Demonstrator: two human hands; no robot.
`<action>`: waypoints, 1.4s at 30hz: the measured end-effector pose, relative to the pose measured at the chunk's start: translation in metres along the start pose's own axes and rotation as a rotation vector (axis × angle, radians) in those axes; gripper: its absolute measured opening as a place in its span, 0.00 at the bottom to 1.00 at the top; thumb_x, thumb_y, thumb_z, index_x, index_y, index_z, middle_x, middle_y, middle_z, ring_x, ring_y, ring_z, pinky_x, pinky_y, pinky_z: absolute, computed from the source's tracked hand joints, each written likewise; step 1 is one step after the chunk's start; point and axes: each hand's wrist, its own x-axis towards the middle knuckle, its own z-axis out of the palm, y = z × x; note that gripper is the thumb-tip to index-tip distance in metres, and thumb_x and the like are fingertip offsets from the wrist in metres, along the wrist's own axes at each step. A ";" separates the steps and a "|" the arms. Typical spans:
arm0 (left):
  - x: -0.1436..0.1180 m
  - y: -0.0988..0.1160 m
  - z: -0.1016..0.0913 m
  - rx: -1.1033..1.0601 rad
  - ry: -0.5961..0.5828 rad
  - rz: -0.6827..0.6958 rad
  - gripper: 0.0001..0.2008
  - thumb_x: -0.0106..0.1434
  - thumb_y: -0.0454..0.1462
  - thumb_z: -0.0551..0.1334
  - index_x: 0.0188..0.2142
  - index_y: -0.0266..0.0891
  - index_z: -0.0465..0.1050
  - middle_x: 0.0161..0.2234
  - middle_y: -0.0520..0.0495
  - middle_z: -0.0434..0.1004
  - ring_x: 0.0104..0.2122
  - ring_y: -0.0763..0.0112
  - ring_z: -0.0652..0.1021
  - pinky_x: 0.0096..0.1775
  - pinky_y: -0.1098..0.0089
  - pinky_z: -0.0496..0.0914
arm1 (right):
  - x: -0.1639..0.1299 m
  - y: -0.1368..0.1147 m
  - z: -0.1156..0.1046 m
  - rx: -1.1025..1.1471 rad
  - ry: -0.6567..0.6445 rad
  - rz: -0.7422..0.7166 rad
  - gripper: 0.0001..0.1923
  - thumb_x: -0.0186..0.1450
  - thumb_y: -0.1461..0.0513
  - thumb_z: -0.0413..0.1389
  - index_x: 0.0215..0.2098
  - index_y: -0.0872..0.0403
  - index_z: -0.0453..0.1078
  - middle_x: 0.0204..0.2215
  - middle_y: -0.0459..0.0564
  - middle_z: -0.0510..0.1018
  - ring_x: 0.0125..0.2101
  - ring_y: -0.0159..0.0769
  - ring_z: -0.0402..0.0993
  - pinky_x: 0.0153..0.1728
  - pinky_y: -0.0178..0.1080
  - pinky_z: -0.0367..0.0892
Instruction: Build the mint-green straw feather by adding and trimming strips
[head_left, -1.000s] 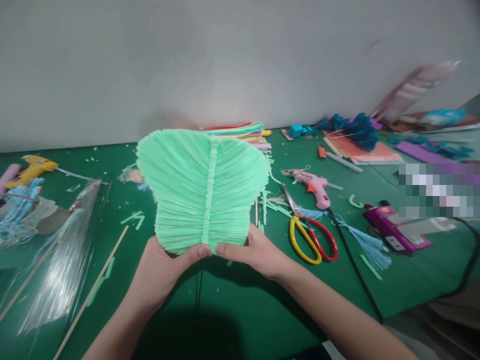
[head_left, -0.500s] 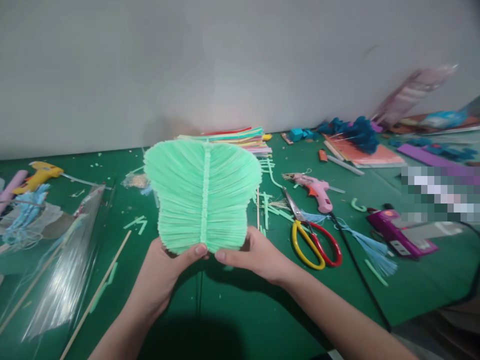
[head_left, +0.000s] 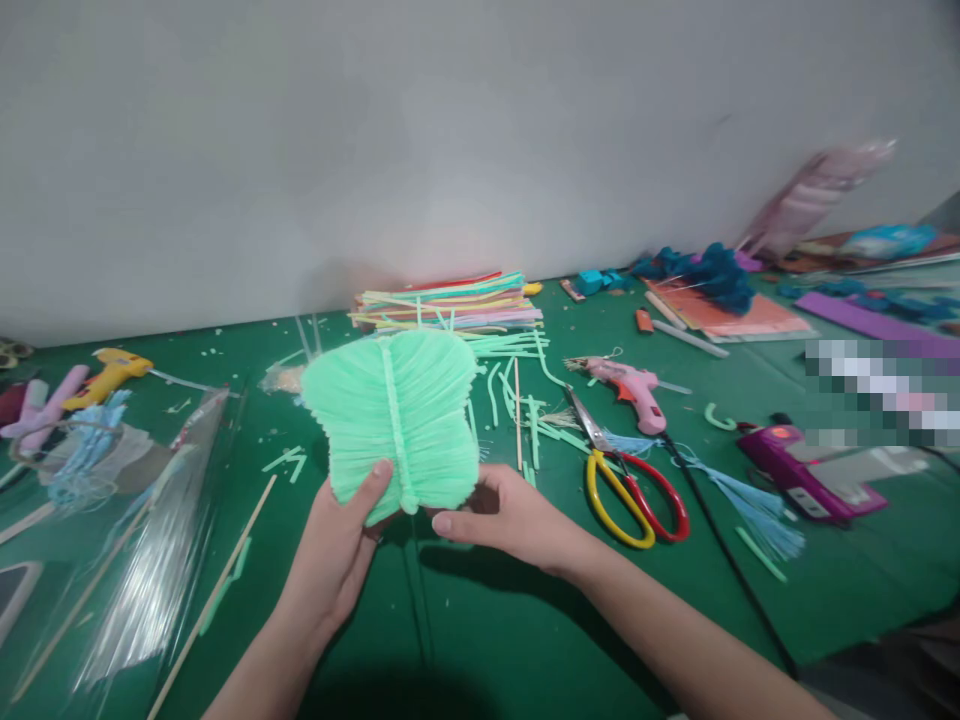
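1. My left hand (head_left: 341, 545) grips the mint-green ribbed fan piece (head_left: 394, 420) at its lower edge, thumb on its face.
2. My right hand (head_left: 510, 515) pinches its base beside the central rib.
3. It tilts above the green table (head_left: 525, 630), left of the scissors (head_left: 626, 480).

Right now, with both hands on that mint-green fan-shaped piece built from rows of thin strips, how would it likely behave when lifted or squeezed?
The mint-green fan-shaped piece probably weighs little: the left hand and right hand hold it up by its lower edge alone. It looks fairly stiff, keeping its spread shape unsupported. The thin strips along its central spine could likely crush or bend under a hard squeeze.
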 end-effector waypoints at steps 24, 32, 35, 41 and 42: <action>0.003 0.007 0.001 -0.230 0.170 -0.111 0.09 0.60 0.26 0.61 0.39 0.32 0.77 0.34 0.43 0.84 0.31 0.68 0.83 0.36 0.67 0.81 | 0.001 -0.003 0.000 0.033 0.188 -0.134 0.13 0.62 0.62 0.50 0.19 0.52 0.60 0.20 0.44 0.70 0.27 0.33 0.68 0.34 0.37 0.63; 0.002 0.004 -0.001 -0.185 0.080 -0.108 0.14 0.58 0.26 0.62 0.45 0.32 0.77 0.35 0.43 0.83 0.32 0.63 0.82 0.38 0.64 0.80 | 0.001 0.006 0.018 0.022 0.102 -0.109 0.15 0.60 0.52 0.62 0.38 0.56 0.74 0.30 0.48 0.78 0.29 0.31 0.72 0.35 0.36 0.68; -0.001 0.003 0.000 -0.174 0.025 -0.097 0.20 0.56 0.26 0.64 0.50 0.34 0.75 0.38 0.43 0.83 0.36 0.61 0.83 0.40 0.64 0.79 | 0.002 0.009 0.018 0.038 0.120 -0.147 0.13 0.59 0.55 0.64 0.36 0.56 0.74 0.28 0.46 0.76 0.28 0.30 0.71 0.34 0.35 0.67; -0.002 0.002 -0.003 -0.117 -0.073 -0.062 0.25 0.57 0.30 0.66 0.55 0.38 0.71 0.42 0.43 0.83 0.42 0.57 0.81 0.42 0.65 0.78 | 0.001 0.009 0.017 0.061 0.134 -0.177 0.10 0.60 0.57 0.63 0.36 0.56 0.75 0.28 0.45 0.76 0.27 0.29 0.69 0.33 0.34 0.66; -0.002 0.002 -0.004 -0.103 -0.074 -0.057 0.26 0.56 0.30 0.67 0.56 0.39 0.70 0.42 0.43 0.83 0.42 0.56 0.81 0.43 0.64 0.78 | 0.001 0.008 0.017 0.069 0.129 -0.177 0.11 0.60 0.57 0.63 0.37 0.56 0.75 0.28 0.46 0.76 0.28 0.29 0.69 0.33 0.34 0.66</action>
